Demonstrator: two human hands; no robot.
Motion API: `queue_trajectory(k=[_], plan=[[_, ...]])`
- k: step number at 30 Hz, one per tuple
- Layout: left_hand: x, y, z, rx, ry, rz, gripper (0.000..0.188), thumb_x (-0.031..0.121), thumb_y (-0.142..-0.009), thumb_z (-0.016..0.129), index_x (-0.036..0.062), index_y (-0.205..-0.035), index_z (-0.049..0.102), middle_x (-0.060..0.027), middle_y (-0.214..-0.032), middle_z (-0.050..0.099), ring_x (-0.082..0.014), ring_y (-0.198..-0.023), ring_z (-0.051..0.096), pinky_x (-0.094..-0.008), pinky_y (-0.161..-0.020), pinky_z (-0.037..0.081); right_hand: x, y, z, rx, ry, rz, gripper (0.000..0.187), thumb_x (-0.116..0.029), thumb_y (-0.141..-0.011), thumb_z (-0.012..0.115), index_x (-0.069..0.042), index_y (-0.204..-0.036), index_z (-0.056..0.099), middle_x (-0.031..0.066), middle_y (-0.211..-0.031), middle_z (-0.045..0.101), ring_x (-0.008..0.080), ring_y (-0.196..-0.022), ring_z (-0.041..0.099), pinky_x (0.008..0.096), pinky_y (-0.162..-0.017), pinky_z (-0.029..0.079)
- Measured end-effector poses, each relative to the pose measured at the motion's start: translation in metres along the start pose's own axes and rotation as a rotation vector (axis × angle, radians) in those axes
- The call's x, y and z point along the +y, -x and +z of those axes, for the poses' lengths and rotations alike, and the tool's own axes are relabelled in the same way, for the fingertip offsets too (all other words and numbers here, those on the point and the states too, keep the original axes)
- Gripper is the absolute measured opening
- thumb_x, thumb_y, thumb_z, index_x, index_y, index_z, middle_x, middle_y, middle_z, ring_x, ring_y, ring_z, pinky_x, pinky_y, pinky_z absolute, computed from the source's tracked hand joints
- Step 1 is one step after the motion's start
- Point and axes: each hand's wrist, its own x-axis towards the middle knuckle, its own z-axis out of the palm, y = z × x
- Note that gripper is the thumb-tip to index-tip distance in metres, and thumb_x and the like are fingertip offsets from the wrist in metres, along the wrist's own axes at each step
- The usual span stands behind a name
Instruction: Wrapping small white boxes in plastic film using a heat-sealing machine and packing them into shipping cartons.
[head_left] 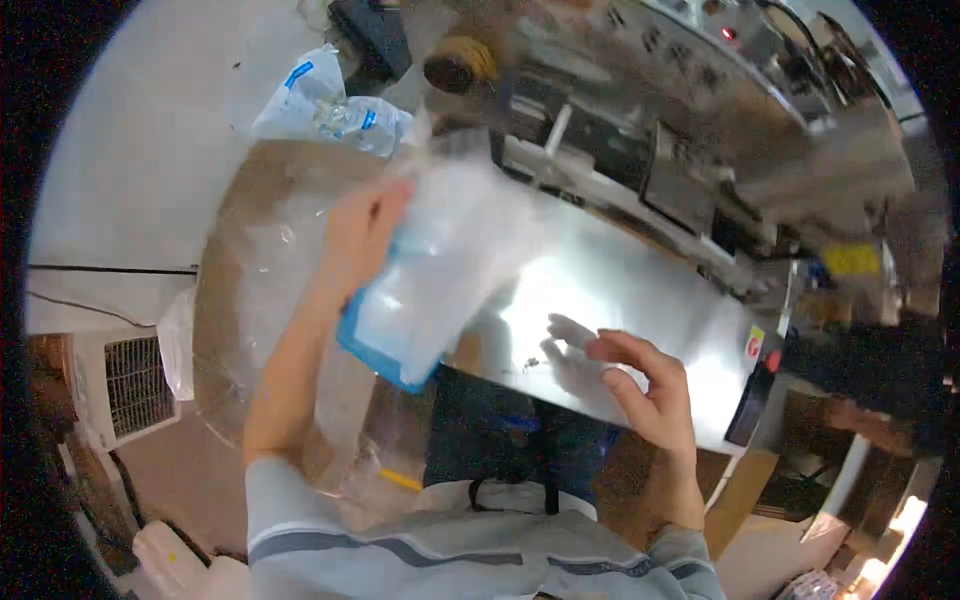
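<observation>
My left hand (362,232), smeared by motion, is closed on the edge of a translucent white plastic bag (450,260) with a blue border. The bag hangs beside the left end of a shiny metal tabletop (640,300), and its far part is blurred. My right hand (655,395) hovers over the front of that tabletop with thumb and curved fingers apart, holding nothing. Its shadow falls on the metal near some small dark specks (533,363).
A large cardboard box (240,210) lined with clear plastic stands at left, under my left forearm. Behind it lie white and blue plastic packages (310,95). Machinery (620,180) runs along the table's far side. A dark device (752,402) sits at its right end.
</observation>
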Motion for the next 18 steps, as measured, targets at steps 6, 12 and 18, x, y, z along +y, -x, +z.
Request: queue_trajectory(k=[6,12,18], plan=[[0.035,0.008,-0.003,0.413,0.106,0.252,0.022,0.018,-0.090,0.066,0.0014,-0.102,0.071,-0.0144,-0.082,0.070,-0.0176,-0.073,0.065,-0.0312,-0.070,0.051,0.041,0.096,0.018,0.160,0.027,-0.087,0.050,-0.012,-0.087,0.070,0.000,-0.133,0.053,0.0190,-0.123,0.064,0.0268,-0.112,0.064,0.0360,-0.097,0.049],[0.122,0.102,-0.002,0.229,0.072,0.525,0.023,0.023,-0.094,0.060,0.0033,-0.101,0.070,-0.0187,-0.084,0.069,-0.0282,-0.076,0.069,-0.0361,-0.067,0.051,-0.012,0.144,0.016,0.574,0.523,-0.570,0.056,-0.018,-0.083,0.075,-0.002,-0.131,0.053,0.0195,-0.125,0.061,0.0341,-0.119,0.057,0.0412,-0.100,0.046],[0.199,0.247,0.023,-0.140,0.225,0.535,0.015,0.010,-0.091,0.062,-0.0010,-0.097,0.070,-0.0166,-0.084,0.071,-0.0220,-0.071,0.070,-0.0318,-0.065,0.052,-0.026,0.141,0.014,0.271,0.493,-0.526,0.018,-0.016,-0.083,0.074,-0.003,-0.093,0.065,0.0173,-0.088,0.068,0.0333,-0.082,0.067,0.0384,-0.071,0.052]])
